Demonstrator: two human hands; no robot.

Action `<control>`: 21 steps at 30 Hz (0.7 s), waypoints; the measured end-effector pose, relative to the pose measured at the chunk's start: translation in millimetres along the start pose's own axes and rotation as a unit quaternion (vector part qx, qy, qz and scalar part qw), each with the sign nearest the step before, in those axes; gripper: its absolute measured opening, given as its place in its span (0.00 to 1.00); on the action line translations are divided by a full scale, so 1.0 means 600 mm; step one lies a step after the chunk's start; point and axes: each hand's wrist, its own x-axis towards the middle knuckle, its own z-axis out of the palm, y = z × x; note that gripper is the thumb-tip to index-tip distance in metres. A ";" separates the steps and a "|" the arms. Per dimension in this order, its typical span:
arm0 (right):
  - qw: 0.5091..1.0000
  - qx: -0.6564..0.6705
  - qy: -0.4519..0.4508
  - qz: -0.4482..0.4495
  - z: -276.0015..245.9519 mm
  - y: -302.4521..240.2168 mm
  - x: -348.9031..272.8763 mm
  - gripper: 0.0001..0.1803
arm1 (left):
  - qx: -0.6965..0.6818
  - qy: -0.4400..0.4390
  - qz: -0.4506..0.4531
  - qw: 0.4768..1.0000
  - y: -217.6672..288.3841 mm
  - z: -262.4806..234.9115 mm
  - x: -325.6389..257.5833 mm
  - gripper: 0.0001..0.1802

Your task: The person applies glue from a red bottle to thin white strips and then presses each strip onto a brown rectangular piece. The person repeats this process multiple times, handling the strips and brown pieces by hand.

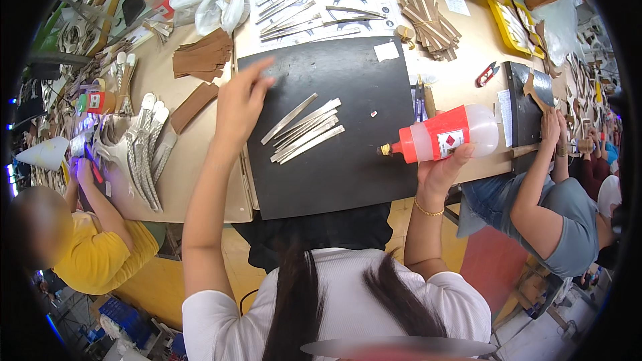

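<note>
My right hand [438,172] is wrapped round a plastic squeeze bottle [449,122] with a red nozzle cap and a red band. The bottle lies tilted on its side above the mat, its yellowish tip toward the left. My left hand [242,99] hovers over the left edge of the black mat [334,190], fingers stretched out and nothing seen in them. Between the hands, several narrow pale metallic-looking strips [306,132] lie loosely side by side on the mat.
Brown pieces [204,55] and braided straps [144,140] lie on the left. More strips [284,3] rest on printed sheets at the back. Tied brown strips [428,27], red snips [487,75] and a yellow tray [511,23] are right. Co-workers sit on both sides.
</note>
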 end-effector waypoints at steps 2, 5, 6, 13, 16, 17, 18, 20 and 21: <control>1.000 0.010 0.003 0.006 0.006 0.005 -0.002 0.48 | 0.006 0.005 0.002 1.000 -0.016 -0.011 -0.062 0.18; 1.000 0.003 0.013 0.005 0.017 0.010 -0.003 0.48 | 0.044 0.001 0.025 0.999 -0.032 -0.010 -0.127 0.15; 1.000 0.007 0.009 0.007 0.022 0.011 -0.006 0.48 | 0.044 -0.009 0.001 0.999 -0.036 -0.006 -0.139 0.14; 1.000 0.008 -0.022 0.002 0.038 -0.005 -0.013 0.48 | 0.023 0.051 0.023 0.998 -0.044 0.022 -0.139 0.08; 1.000 -0.010 0.011 -0.005 0.031 -0.014 -0.011 0.47 | -0.007 0.103 0.032 0.994 -0.029 0.016 -0.141 0.06; 1.000 -0.011 0.013 -0.010 0.026 -0.018 -0.009 0.46 | -0.038 0.123 0.011 0.992 -0.021 0.013 -0.148 0.06; 1.000 -0.012 0.019 -0.010 0.021 -0.022 -0.006 0.45 | -0.069 0.141 -0.011 0.987 -0.011 0.010 -0.157 0.05; 1.000 -0.008 0.023 -0.011 0.013 -0.028 -0.004 0.42 | -0.109 0.119 0.024 0.987 0.011 0.009 -0.181 0.05; 1.000 -0.001 0.022 -0.010 0.011 -0.029 -0.001 0.43 | -0.135 0.115 0.040 0.983 0.021 0.013 -0.192 0.05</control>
